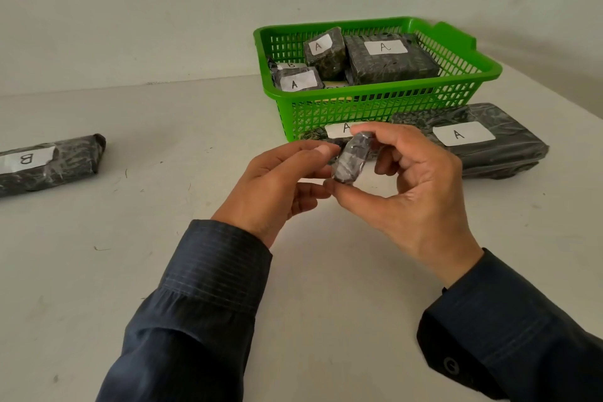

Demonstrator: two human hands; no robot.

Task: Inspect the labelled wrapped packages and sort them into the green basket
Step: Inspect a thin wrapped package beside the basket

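- Left hand (280, 186) and right hand (421, 192), close together, both pinch 1 small wrapped package (350, 158); no label shows, so inspection seems under way.
- Next move probably calls for turning it to expose its letter.
- Beyond, the green basket (359, 98) holds at least 4 labelled packages (388, 59).

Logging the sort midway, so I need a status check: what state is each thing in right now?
small package: lifted, label not visible.
left grip: pinches small package.
right grip: pinches small package.
green basket: upright, holds labelled packages.
B package: lying on table, left.
large A package: lying beside basket.
smaller A package: lying before basket, partly hidden.
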